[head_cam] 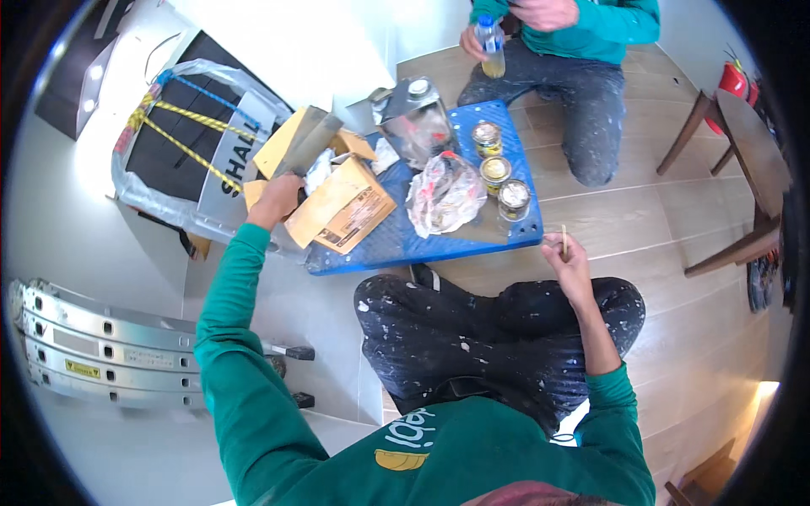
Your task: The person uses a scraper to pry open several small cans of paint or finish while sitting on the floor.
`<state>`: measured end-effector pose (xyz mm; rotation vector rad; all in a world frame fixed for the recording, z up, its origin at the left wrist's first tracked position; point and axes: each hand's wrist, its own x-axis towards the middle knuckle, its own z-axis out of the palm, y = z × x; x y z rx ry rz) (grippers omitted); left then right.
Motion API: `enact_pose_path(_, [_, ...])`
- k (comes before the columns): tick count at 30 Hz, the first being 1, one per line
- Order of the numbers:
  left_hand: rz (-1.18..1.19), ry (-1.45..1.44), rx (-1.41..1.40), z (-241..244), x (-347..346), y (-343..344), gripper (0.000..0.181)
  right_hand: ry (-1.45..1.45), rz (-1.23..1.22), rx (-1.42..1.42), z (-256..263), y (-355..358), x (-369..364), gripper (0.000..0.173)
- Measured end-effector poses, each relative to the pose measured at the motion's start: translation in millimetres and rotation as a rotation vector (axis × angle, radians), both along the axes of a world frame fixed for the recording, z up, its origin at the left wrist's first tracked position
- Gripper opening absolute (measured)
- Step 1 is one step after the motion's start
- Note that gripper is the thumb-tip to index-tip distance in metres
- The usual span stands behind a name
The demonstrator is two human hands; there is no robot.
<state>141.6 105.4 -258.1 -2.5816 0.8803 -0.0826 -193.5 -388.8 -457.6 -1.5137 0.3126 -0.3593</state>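
Note:
My left hand (280, 197) is at the left flap of an open cardboard box (354, 209), its fingers partly hidden, so what it holds cannot be told. White crumpled material (319, 171) shows inside the box. My right hand (567, 259) pinches a thin wooden stick (564, 239) upright, just off the corner of a blue plastic platform (380, 258). On the platform stand several small cans, among them the nearest can (514, 196) and the farthest can (486, 136). A crumpled clear plastic bag (446, 196) lies beside them, with a metal tin (414, 117) behind it.
Another person (569, 76) sits across the platform with a plastic bottle (492, 50) in one hand. A folded aluminium ladder (107, 354) lies at the left. A plastic-wrapped frame with ropes (183, 120) stands beyond the box. A wooden chair (750, 152) and a red fire extinguisher (733, 82) are at the right.

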Motion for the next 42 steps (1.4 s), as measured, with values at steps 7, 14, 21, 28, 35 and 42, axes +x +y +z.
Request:
enact_pose_path(7, [-0.166,-0.068,0.287,0.3,3.5,15.7,0.018,0.015,0.03,0.009,3.7,-2.0,-1.2,0.022])
enact_pose_path(14, [-0.14,-0.029,0.163,55.3,-32.2,-11.2,0.028,0.026,0.047,0.029,3.5,-4.6,-0.4,0.023])
enact_pose_path(21, [-0.107,-0.057,0.024,127.9,-47.3,-2.1,0.026,0.02,0.036,-0.076,2.9,-3.9,-2.7,0.024])
enact_pose_path(28, [-0.015,-0.093,-0.52,223.4,-155.4,10.2,0.031,0.058,0.051,-0.269,15.2,13.3,17.8,0.031])
enact_pose_path(35, [-0.092,-0.186,-1.768,82.5,-213.1,13.9,0.042,-0.117,0.622,-0.711,49.2,182.5,86.3,0.035])
enact_pose_path(42, [0.195,0.789,-2.493,-119.6,-271.0,-79.8,0.036,0.227,0.948,-1.23,1.0,283.1,186.6,0.031])
